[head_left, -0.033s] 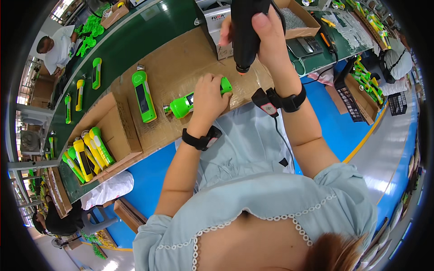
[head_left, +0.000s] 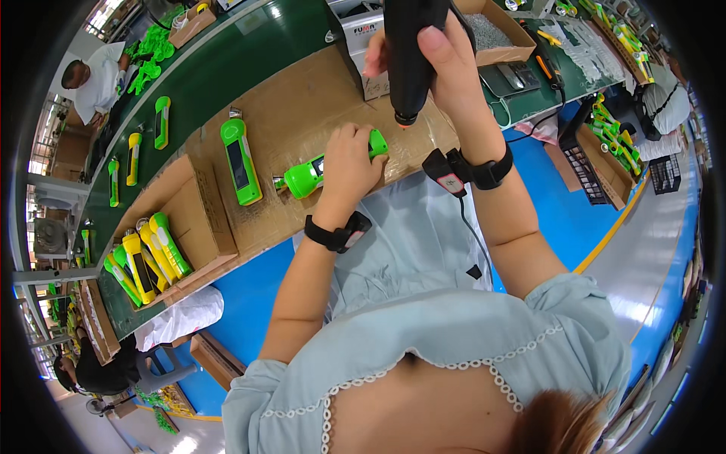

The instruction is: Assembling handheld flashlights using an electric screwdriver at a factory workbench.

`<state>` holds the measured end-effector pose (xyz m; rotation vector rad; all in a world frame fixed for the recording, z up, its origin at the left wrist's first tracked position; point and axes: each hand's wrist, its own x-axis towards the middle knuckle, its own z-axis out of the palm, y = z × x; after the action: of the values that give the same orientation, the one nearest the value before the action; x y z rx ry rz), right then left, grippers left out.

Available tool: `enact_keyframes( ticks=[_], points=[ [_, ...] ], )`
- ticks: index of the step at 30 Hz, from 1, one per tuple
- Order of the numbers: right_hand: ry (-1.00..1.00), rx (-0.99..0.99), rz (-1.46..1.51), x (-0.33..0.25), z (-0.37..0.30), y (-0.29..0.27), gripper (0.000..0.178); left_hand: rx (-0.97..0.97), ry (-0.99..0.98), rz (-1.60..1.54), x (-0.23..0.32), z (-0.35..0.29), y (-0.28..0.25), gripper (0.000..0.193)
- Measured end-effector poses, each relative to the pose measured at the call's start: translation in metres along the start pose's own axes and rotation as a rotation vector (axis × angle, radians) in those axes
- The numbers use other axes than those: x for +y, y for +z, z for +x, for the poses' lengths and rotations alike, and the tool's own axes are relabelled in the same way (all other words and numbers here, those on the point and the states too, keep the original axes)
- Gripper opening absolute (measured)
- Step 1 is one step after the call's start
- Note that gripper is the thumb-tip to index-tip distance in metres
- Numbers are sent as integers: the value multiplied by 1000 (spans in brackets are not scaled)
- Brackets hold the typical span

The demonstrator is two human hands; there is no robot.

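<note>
My left hand (head_left: 352,166) is wrapped over a green handheld lamp (head_left: 304,179), which lies on the cardboard sheet (head_left: 302,98) with its metal end pointing left. In my right hand (head_left: 456,66) is a black electric screwdriver (head_left: 412,64), held upright with its tip down. That tip hangs a little above and right of the lamp's right end, apart from it. Another green-and-yellow lamp (head_left: 240,162) with a dark panel rests left of my left hand. Farther left, an open cardboard box (head_left: 215,219) holds several yellow and green lamps (head_left: 140,261).
More lamps (head_left: 162,122) lie on the green bench (head_left: 227,57) at the far left. Behind the screwdriver stand a grey box (head_left: 364,53) and a carton of small metal parts (head_left: 505,53). A phone (head_left: 510,78) lies at the right. Co-workers sit nearby.
The screwdriver in my right hand has shifted very slightly, its tip a touch lower and to the left. My left hand and the lamp have stayed put.
</note>
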<state>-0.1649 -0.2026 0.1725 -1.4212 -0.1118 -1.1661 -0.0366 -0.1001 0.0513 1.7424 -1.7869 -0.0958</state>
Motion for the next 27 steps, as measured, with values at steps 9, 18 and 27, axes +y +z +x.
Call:
enact_keyframes(
  ticks=[9, 18, 27],
  points=[
    [-58, 362, -233, -2, 28, -22, 36, 186, 10, 106, -10, -32, -56, 50],
    [-300, 285, -336, 47, 66, -54, 38, 37, -66, 192, -31, -50, -58, 46],
    [-37, 289, -334, 38, 49, -33, 45, 79, 24, -52, -20, -35, -36, 61]
  ],
)
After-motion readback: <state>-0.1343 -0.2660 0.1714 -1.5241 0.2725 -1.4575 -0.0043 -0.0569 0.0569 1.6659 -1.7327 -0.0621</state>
